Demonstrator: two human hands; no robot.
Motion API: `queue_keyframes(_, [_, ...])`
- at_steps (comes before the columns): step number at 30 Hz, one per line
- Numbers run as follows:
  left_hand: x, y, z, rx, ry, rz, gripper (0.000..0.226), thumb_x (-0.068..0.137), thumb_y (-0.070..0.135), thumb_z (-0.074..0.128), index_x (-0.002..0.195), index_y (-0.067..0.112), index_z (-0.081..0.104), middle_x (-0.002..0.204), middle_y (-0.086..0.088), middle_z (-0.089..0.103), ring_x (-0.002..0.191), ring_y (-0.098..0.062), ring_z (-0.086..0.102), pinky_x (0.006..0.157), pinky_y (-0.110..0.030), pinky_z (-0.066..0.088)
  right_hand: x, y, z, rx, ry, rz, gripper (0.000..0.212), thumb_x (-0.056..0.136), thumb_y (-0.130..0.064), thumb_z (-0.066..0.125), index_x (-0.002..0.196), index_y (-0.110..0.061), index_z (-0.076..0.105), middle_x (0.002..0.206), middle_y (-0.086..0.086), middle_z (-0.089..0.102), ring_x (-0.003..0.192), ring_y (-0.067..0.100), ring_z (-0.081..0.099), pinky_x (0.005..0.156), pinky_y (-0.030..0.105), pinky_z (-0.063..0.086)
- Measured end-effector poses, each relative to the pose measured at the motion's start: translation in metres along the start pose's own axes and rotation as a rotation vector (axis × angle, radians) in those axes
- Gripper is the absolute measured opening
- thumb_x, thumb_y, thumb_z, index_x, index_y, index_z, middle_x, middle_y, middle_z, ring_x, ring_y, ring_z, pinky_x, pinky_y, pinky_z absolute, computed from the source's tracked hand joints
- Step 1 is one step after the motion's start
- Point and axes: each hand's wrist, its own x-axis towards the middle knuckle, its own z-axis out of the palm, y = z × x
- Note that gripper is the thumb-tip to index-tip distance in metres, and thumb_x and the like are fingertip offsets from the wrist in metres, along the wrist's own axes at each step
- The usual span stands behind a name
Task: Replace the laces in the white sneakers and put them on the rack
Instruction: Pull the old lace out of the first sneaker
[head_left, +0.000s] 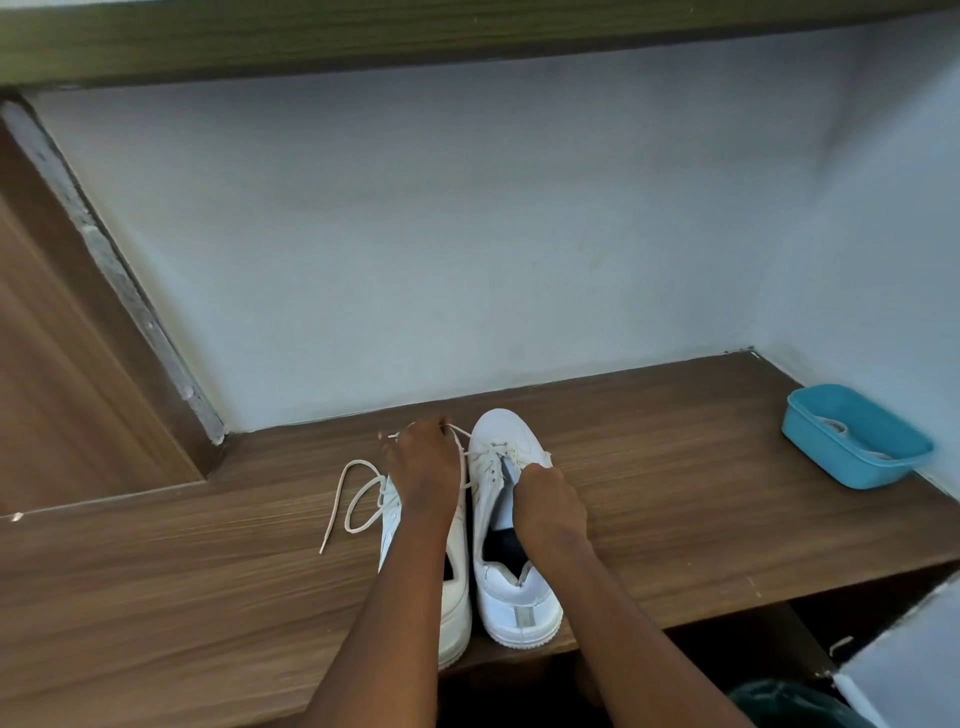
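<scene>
Left sneaker (456, 613) and right sneaker (506, 434) sit side by side on counter (675, 467). Left hand (423, 467) pinches lace (458, 429); right hand (548, 501), fingers curled, grips right sneaker's tongue.

A wooden counter (675, 467) met a pale blue wall (415, 234), a dark shelf (363, 36) ran overhead, and a blue tub (831, 460) sat at right.

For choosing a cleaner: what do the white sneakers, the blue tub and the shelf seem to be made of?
White sneakers: smooth matte leather or synthetic, stitched panels; which, unclear. Blue tub: plastic, probably; uniform colour, moulded rounded rim. Shelf: wood or wood-look laminate; brown grain streaks.
</scene>
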Motion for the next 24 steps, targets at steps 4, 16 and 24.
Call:
queue_keyframes(4, [0.005, -0.004, 0.000, -0.005, 0.033, -0.075, 0.029, 0.097, 0.017, 0.040, 0.109, 0.014, 0.066, 0.100, -0.014, 0.069, 0.098, -0.031, 0.062, 0.112, -0.043, 0.024, -0.001, 0.000, 0.000, -0.001, -0.004, -0.004, 0.025, 0.095, -0.002, 0.042, 0.118, -0.005, 0.052, 0.123, 0.011, 0.055, 0.113, 0.026, 0.057, 0.088, 0.031, 0.046])
queue_keyframes(16, [-0.008, 0.014, 0.014, 0.060, -0.197, 0.308, 0.033, 0.092, 0.015, 0.045, 0.114, 0.026, 0.067, 0.119, 0.008, 0.064, 0.119, -0.012, 0.050, 0.114, -0.042, -0.014, -0.001, 0.000, 0.000, 0.012, 0.009, 0.002, 0.027, 0.095, -0.001, 0.039, 0.118, -0.004, 0.052, 0.123, 0.012, 0.054, 0.113, 0.027, 0.055, 0.086, 0.031, 0.045])
queue_keyframes(24, [-0.006, 0.011, 0.007, 0.076, -0.106, 0.200, 0.031, 0.098, 0.023, 0.040, 0.112, 0.027, 0.067, 0.107, 0.003, 0.068, 0.108, -0.016, 0.058, 0.116, -0.045, -0.007, 0.000, 0.001, 0.001, 0.011, 0.008, 0.010, 0.026, 0.096, -0.001, 0.038, 0.117, -0.005, 0.053, 0.122, 0.011, 0.054, 0.111, 0.026, 0.056, 0.086, 0.031, 0.046])
